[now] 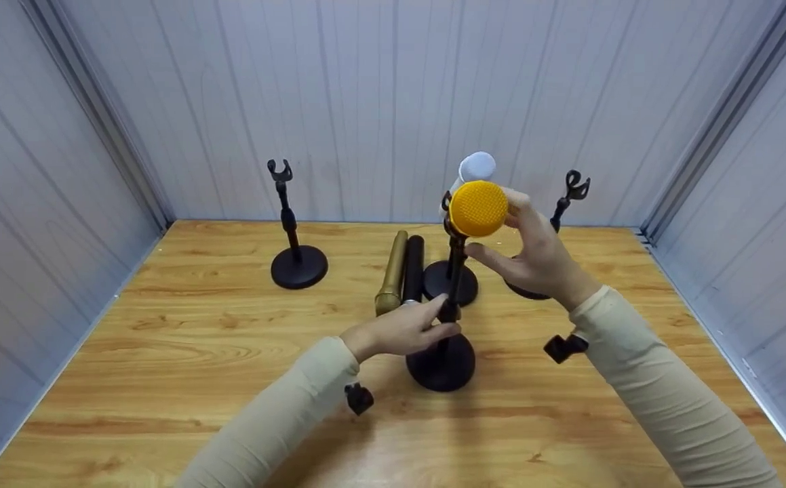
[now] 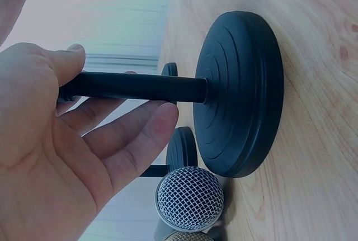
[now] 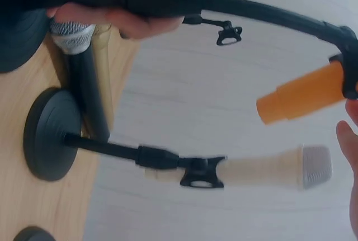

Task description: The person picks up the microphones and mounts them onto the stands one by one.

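Note:
A yellow-orange microphone (image 1: 479, 209) sits in the clip of a black microphone stand (image 1: 441, 369); its handle slants down in the right wrist view. My left hand (image 1: 403, 329) grips the stand's pole above the round base, with thumb and fingers about it in the left wrist view (image 2: 134, 87). Beside the yellow microphone's head, my right hand (image 1: 538, 251) has its fingers and thumb spread apart, the thumb near the clip. Only its fingertips (image 3: 348, 140) show at the edge of the right wrist view. Behind stands a white microphone (image 1: 477, 167) in another stand's clip (image 3: 202, 173).
A gold microphone (image 1: 393, 271) and a black microphone (image 1: 414, 264) with a silver head lie side by side behind my left hand. Stands with vacant clips rise at the back left (image 1: 299, 266) and back right (image 1: 574, 186). Pale panel walls (image 1: 365, 102) enclose the wooden table (image 1: 182, 339).

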`<state>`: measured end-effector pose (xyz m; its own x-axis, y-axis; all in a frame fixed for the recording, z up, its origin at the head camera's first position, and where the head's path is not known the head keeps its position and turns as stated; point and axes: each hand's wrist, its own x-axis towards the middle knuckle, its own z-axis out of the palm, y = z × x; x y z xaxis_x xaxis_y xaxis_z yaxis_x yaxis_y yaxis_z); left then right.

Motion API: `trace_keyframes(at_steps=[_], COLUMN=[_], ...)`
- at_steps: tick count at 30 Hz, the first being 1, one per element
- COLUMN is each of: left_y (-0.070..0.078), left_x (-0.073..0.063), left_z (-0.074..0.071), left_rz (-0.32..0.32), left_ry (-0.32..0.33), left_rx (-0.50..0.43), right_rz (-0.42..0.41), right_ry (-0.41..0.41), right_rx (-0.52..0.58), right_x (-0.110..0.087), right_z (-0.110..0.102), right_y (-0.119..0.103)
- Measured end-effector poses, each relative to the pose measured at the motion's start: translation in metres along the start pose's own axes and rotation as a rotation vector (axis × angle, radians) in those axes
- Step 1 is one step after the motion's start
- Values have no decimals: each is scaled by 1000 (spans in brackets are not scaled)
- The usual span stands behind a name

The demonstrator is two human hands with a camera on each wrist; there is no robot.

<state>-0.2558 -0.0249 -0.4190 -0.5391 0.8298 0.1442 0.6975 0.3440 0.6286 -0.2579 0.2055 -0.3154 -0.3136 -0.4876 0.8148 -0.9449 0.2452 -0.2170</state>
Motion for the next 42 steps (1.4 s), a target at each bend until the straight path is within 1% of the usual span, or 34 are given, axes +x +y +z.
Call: trace_keyframes(at_steps=[6,10,12,18,23,26,30,33,37,39,42], left_y=[0,0,0,1,0,1,3,5,9,10,11], left_x=[1,1,2,3,3,3,3,3,3,3,3], left_z=[-1,0,0,-1,-3,-5,-6,-8,-10,-11,-12], left_rz=[-10,-31,-31,-35,-52,-37,-2,14,42,72,137], left_ry=[4,-12,-15,-15,-37,-32,14,80,166,196,227], left_rx=[24,42,41,35,-21,-33,-72,-140,-225,-255,-282], right_rz=[31,69,95,145,191,214,230,265,317,327,330], right_ry=[7,-24,-44,-113,-156,-186,-251,-326,-448,-511,-600], right_rx=[-3,10,10,-18,-25,-26,-32,-24,-47,-54,-54], right_x=[-21,-35,-41,-54,-65,-72,-80,-86,-95,-100,-108], right_z=[-16,-22,-24,-24,-20,-20,-20,-19,-13,-8,3], right_y=[6,10,11,14,22,26,32,37,41,42,43])
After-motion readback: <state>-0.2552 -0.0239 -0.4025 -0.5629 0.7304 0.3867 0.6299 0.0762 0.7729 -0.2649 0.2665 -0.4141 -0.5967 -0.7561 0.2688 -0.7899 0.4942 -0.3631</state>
